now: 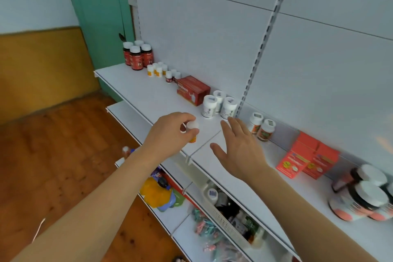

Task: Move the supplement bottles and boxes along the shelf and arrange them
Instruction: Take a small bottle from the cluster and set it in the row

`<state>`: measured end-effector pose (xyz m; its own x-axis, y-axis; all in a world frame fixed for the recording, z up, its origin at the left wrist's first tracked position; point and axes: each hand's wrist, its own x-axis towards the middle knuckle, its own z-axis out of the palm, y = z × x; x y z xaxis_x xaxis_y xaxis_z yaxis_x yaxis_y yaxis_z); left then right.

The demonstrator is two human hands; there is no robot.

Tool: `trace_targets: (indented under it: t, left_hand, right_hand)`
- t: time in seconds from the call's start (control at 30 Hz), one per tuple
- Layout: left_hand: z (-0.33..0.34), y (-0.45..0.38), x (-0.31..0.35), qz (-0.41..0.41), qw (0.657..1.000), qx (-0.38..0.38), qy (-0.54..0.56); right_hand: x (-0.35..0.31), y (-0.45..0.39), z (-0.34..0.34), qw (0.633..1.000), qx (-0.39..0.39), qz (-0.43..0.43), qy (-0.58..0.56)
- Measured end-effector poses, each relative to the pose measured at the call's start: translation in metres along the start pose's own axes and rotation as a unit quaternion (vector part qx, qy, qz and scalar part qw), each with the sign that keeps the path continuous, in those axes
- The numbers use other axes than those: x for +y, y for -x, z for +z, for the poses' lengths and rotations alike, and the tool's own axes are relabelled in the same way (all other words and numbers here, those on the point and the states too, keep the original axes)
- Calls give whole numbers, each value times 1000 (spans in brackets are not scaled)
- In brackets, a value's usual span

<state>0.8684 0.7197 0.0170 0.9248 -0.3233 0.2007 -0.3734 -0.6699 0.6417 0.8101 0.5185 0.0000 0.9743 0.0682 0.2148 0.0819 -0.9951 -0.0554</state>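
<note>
My left hand (172, 132) grips a small white-capped bottle with an orange label (192, 127) just above the white shelf (148, 95). My right hand (238, 147) hovers open over the shelf, fingers spread, its fingertips close to three white bottles (219, 105). Two orange-labelled bottles (261, 126) stand to the right of that hand. Farther left along the shelf are a red box (192, 90), several small bottles (161, 71) and several dark red-labelled bottles (137, 55). Orange boxes (308, 156) and dark jars with white lids (365, 195) sit at the right.
A slotted metal upright (255, 55) runs up the white back panel behind the shelf. Lower shelves (191, 215) hold packets, a yellow item and a white basket of goods. A green door (100, 17) and wooden floor (53, 155) lie to the left.
</note>
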Motion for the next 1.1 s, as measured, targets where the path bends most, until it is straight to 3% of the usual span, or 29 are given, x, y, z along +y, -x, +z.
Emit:
trace_targets:
  t: [0.33,0.63,0.77,1.1]
  left_hand:
    - [-57,-118,-99,-35,997,9,-72]
    - [-93,-221,-191,-42,994,9,-100]
    - [-100,-277,-238,3,995,-15,-98]
    - [-107,-394,-304,153,977,-111,-96]
  right_hand:
    - [-58,-172,52,997,23,-41,-55]
    - [-99,-292,86,999,6,-44,-25]
    - [-118,-338,109,1000,1,-20,-21]
    - [-161,-409,140,991,-25,132,-23]
